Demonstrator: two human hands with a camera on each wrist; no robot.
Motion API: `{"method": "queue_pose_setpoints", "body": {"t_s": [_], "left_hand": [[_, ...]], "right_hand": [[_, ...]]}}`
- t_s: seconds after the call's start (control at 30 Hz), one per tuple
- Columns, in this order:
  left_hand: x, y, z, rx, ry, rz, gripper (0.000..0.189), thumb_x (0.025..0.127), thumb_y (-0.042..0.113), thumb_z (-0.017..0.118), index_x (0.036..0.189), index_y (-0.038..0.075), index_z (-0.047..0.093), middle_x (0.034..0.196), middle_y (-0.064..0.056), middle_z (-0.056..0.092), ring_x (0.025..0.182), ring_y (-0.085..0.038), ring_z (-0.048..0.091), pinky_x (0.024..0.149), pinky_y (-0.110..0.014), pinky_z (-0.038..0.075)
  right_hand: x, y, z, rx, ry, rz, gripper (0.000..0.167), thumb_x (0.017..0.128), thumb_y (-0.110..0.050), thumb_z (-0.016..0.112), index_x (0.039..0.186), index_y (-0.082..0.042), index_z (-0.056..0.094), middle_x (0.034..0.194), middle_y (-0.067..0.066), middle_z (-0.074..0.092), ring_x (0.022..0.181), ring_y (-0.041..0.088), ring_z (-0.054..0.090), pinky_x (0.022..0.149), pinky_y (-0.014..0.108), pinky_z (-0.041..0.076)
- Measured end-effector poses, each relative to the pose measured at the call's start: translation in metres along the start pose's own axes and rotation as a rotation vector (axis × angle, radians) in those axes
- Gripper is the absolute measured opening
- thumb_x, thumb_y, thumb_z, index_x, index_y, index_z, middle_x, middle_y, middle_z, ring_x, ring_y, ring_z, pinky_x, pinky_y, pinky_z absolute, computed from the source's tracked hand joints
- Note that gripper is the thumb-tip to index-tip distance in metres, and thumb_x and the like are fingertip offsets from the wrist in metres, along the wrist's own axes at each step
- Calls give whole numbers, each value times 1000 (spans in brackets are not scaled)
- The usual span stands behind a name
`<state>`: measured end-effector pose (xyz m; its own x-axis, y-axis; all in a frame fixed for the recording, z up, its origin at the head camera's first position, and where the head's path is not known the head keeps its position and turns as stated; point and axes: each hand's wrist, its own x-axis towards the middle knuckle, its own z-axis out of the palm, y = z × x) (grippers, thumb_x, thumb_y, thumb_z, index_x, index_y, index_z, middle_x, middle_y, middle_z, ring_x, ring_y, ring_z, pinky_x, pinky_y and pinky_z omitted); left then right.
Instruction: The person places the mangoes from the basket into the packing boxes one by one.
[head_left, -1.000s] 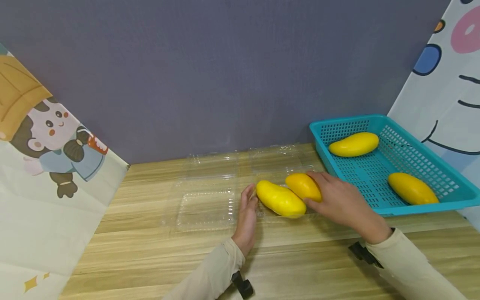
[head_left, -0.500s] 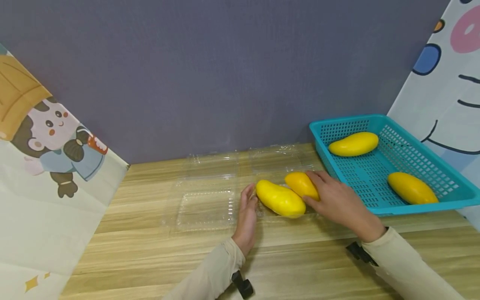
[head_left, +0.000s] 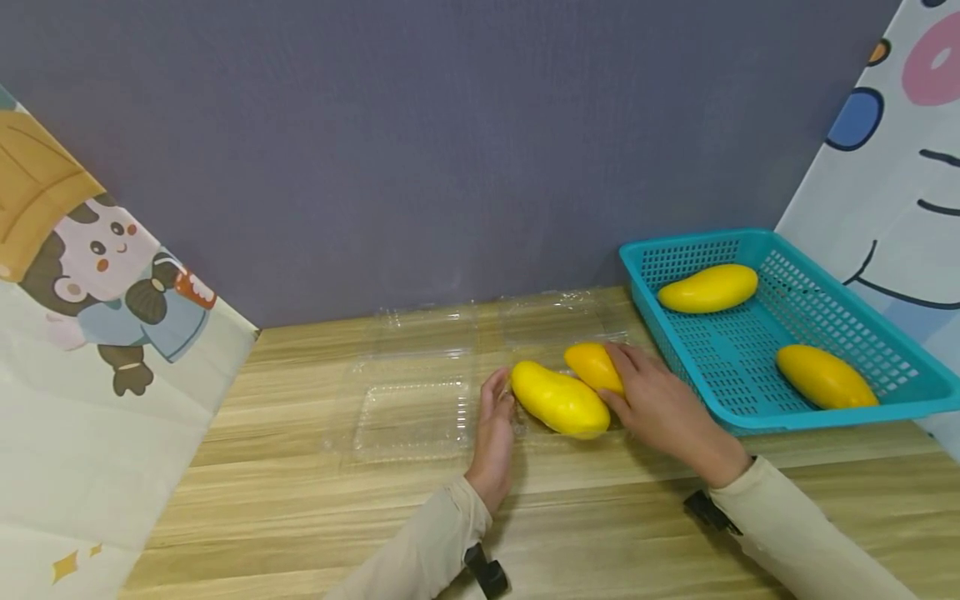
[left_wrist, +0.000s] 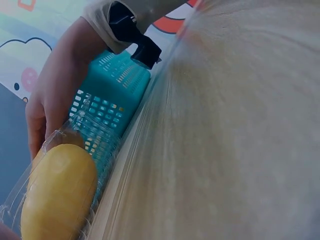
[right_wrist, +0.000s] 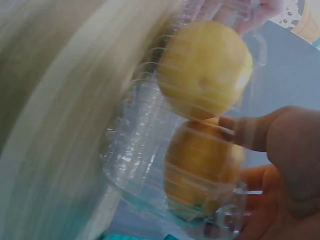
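Note:
In the head view my right hand (head_left: 663,408) grips a yellow-orange mango (head_left: 590,365), its fingers over the far side and its thumb on the near side. This mango lies against a brighter yellow, lumpy mango (head_left: 558,402). Both are inside a clear plastic clamshell box (right_wrist: 140,145), its lid (head_left: 551,321) folded back. My left hand (head_left: 492,442) stands on edge at the box's left wall, fingers resting against it. From the right wrist view, my thumb (right_wrist: 250,131) sits between the two mangoes. Only a sliver of the left hand shows in the left wrist view.
To the right stands a teal basket (head_left: 723,408) with two more mangoes, one at the back (head_left: 708,289) and one at the front (head_left: 825,377). A second clear clamshell box (head_left: 412,417) lies open on the left. A grey partition (head_left: 450,167) rises behind the wooden table (head_left: 247,500).
My right hand and the mango it holds have shifted slightly left, closer in behind the brighter mango. The left hand has stayed in place.

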<state>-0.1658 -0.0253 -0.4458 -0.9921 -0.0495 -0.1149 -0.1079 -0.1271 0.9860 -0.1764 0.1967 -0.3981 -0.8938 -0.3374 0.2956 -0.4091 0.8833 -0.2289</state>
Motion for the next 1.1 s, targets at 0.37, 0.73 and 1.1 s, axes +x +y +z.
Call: {"method": "queue_pose_setpoints", "body": {"t_s": [0.37,0.73,1.1], "left_hand": [[0,0,1,-28,10,-3,49,102,15,34,151,19,34,163,-4,26,151,-29,24,126,-53,19],[-1,0,0,-19,30,-17,48,101,14,35,148,21,36,162,-4,28,147,-29,32,124,-53,23],[0,0,-1,-25,24,-7,47,101,14,33,148,20,36,162,-4,29,146,-29,34,124,-52,24]], "right_hand": [[4,7,12,52,24,-61,62,99,-22,62,149,2,36,144,27,46,125,46,53,105,61,45],[10,11,18,58,-28,-71,57,100,-22,59,147,3,41,143,28,48,128,46,50,106,62,44],[10,8,16,7,-85,-64,53,101,-22,57,146,3,43,142,27,49,125,47,52,105,61,45]]}}
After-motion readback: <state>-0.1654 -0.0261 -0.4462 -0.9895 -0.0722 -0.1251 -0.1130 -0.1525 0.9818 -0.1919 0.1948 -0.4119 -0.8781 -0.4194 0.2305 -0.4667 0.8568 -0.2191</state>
